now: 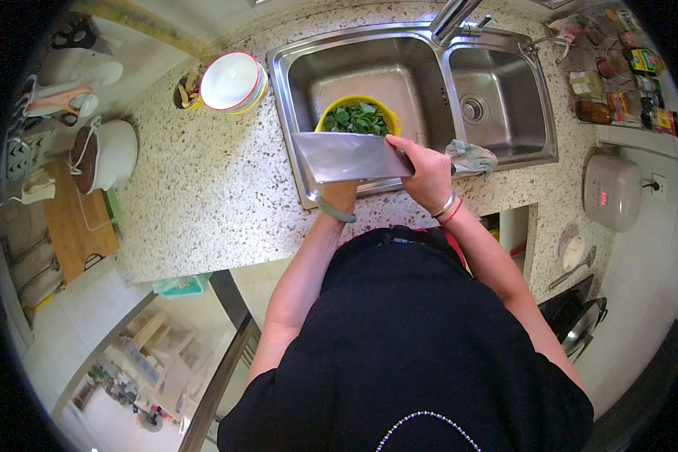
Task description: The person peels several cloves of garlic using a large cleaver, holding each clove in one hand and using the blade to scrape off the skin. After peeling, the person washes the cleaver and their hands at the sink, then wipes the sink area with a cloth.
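Observation:
My right hand (427, 175) is wrapped round the handle end of a wide cleaver (350, 157). The blade lies across the front of the left sink basin, its broad face turned up toward me. Behind the blade is my left hand (340, 196); only its back near the wrist shows, and its fingers are hidden. Just beyond the cleaver, a yellow bowl (394, 120) full of green leaves (356, 118) sits in the left basin. The blade covers the near side of that bowl.
The double steel sink (446, 75) has a faucet (453, 22) at the back. A grey cloth (471, 157) lies on its front rim. Stacked bowls (231, 81) stand left on the speckled counter (196, 181). Farther left are a wooden board (75, 226) and white pot (117, 154); bottles (644, 87) stand right.

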A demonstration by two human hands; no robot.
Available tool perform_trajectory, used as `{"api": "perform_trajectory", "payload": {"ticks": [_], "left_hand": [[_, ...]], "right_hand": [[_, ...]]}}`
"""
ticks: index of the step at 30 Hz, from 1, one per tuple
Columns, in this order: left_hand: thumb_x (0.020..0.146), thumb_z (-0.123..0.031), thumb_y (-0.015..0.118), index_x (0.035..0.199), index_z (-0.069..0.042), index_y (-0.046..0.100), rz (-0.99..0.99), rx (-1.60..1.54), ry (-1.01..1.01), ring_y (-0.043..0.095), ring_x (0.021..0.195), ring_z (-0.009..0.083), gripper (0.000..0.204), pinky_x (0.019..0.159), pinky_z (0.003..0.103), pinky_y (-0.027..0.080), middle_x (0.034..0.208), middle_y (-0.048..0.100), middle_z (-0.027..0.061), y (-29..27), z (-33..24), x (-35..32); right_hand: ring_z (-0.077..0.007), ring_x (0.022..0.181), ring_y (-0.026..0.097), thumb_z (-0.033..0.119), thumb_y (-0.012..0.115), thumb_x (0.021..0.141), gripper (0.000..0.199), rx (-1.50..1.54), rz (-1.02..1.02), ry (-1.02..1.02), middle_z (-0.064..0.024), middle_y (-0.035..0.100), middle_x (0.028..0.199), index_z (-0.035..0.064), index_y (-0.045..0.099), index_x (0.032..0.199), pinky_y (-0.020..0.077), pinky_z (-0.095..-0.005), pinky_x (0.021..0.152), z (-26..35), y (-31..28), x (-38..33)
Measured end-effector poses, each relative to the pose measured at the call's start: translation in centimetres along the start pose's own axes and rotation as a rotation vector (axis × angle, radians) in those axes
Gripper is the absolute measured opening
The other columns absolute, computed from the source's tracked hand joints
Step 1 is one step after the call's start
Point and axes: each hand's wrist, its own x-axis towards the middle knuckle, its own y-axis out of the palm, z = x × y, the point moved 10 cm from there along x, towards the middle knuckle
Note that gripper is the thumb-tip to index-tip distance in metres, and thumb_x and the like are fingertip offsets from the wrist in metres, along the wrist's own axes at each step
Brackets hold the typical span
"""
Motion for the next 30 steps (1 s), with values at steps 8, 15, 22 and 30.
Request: {"api": "perform_trajectory", "payload": {"ticks": [8, 15, 22, 30], "left_hand": [[0.096, -0.031, 0.051, 0.121, -0.002, 0.054, 0.157, -0.260, -0.072, 0.058, 0.105, 0.0144, 0.038, 0.095, 0.031, 0.046, 0.113, 0.061, 0.0078, 3.9, -3.6, -0.6], [0.094, -0.026, 0.057, 0.118, -0.004, 0.055, 0.143, -0.214, -0.073, 0.058, 0.101, 0.0124, 0.032, 0.090, 0.029, 0.048, 0.111, 0.061, 0.0061, 3.5, -4.0, -0.7], [0.091, -0.028, 0.062, 0.117, -0.004, 0.054, 0.160, -0.141, 0.005, 0.058, 0.098, 0.0115, 0.036, 0.087, 0.028, 0.048, 0.107, 0.061, 0.0054, 3.5, -5.2, -1.2], [0.087, -0.030, 0.065, 0.115, -0.004, 0.053, 0.183, -0.167, 0.028, 0.058, 0.096, 0.0116, 0.040, 0.086, 0.028, 0.049, 0.105, 0.060, 0.0060, 3.2, -4.8, -1.3]], "right_hand": [[-0.0256, 0.062, 0.063, 0.005, 0.069, 0.064, 0.048, 0.044, -0.035, -0.083, -0.0076, 0.068, 0.083, 0.0132, 0.063, 0.111, 0.0485, -0.0343, 0.057, 2.6, -1.4, -0.2], [-0.0251, 0.061, 0.062, 0.004, 0.069, 0.063, 0.050, 0.056, -0.051, -0.089, -0.0076, 0.067, 0.081, 0.0124, 0.063, 0.111, 0.0475, -0.0337, 0.056, 3.2, -2.2, 0.0], [-0.0250, 0.061, 0.063, 0.004, 0.068, 0.065, 0.047, 0.062, -0.058, -0.082, -0.0078, 0.067, 0.079, 0.0123, 0.063, 0.110, 0.0480, -0.0342, 0.056, 3.4, -2.2, 0.0], [-0.0255, 0.062, 0.063, 0.004, 0.067, 0.067, 0.044, 0.040, -0.063, -0.087, -0.0076, 0.067, 0.080, 0.0124, 0.063, 0.109, 0.0491, -0.0346, 0.057, 3.4, -2.0, -0.3]]}}
